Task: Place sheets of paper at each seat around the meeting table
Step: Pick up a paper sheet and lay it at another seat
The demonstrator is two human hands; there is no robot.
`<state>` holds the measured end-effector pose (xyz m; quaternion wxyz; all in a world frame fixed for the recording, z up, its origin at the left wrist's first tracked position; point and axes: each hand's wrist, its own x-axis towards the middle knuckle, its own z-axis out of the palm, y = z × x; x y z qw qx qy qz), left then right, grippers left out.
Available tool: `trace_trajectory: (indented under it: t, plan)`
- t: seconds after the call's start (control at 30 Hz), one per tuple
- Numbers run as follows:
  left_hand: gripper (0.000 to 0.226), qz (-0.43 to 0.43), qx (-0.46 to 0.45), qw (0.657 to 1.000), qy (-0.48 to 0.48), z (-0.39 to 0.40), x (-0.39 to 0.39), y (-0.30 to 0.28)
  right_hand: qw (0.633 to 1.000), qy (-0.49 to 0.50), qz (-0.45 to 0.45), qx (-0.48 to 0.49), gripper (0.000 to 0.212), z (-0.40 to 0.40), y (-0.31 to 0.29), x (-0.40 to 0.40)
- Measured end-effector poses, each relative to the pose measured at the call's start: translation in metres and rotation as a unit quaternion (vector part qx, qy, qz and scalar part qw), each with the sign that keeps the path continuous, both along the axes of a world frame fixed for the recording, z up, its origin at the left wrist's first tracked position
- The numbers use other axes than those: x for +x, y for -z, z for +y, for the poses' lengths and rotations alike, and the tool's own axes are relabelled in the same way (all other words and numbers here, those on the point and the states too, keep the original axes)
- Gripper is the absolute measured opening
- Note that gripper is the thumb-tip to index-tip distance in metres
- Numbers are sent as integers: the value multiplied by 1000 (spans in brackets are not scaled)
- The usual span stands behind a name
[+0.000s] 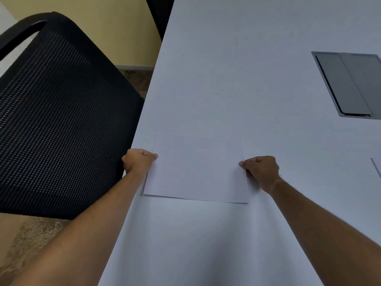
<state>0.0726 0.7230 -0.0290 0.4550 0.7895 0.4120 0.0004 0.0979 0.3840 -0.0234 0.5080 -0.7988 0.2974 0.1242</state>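
Note:
A white sheet of paper (196,170) lies flat on the white meeting table (237,75), close to its left edge and beside a black mesh chair (59,112). My left hand (138,159) pinches the sheet's left edge with curled fingers. At the sheet's right edge, my right hand (260,170) pinches it the same way. The near edge of the sheet casts a thin shadow on the table.
A grey cable hatch (350,85) is set into the tabletop at the far right. The corner of another sheet (376,167) shows at the right border. The chair stands tight against the table's left edge, over a speckled floor (31,240).

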Motion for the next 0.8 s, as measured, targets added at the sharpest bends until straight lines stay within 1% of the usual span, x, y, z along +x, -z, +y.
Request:
trace_trajectory:
  t: [0.5,0.63,0.8]
  plan:
    - [25,33,35,999,-2,-2,1,-4,997,-26,-1,-68,12,4,0,-1]
    - [25,42,46,998,12,-3,1,-6,996,-30,-7,-81,13,5,1,-1]
    - [32,43,84,995,37,-6,-2,-12,994,-39,-19,-97,12,7,3,-3]
